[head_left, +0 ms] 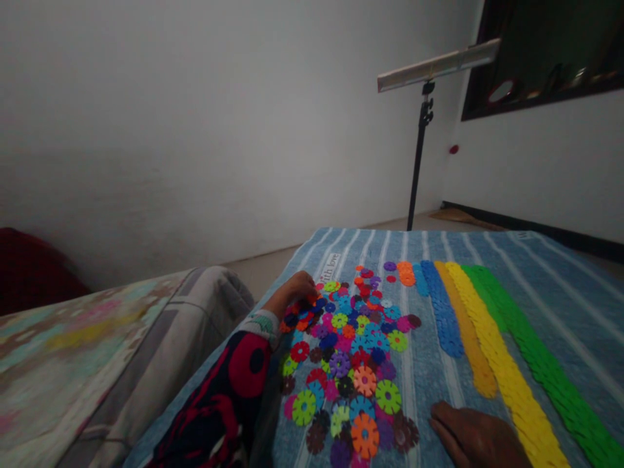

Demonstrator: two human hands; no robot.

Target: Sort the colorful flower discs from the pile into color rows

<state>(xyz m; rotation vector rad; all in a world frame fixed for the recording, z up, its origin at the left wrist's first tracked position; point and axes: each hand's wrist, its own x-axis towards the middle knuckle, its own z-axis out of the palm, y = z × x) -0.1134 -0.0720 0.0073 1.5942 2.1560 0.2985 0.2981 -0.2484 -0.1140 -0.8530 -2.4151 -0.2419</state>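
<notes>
Many slotted plastic flower discs (364, 380) in mixed colours lie scattered and overlapping on a striped blue cloth (429, 390). My left hand (298, 289) is at the far left of the loose discs, its fingers curled down among blue and orange ones. Its fingertips are hidden, so I cannot tell which disc they grip. At the bottom right, my right hand (475, 435) is low over the cloth with its fingers pressed together; nothing shows between them. Beside it runs a long row of yellow discs (507, 364).
More overlapping rows lie at the right: green (546, 357), light orange (468, 338), blue (441, 312) and a short orange one (405, 273). A patterned, cloth-covered surface (97, 351) stands at the left. Behind the cloth's far edge rises a black stand (416, 156) with a light bar.
</notes>
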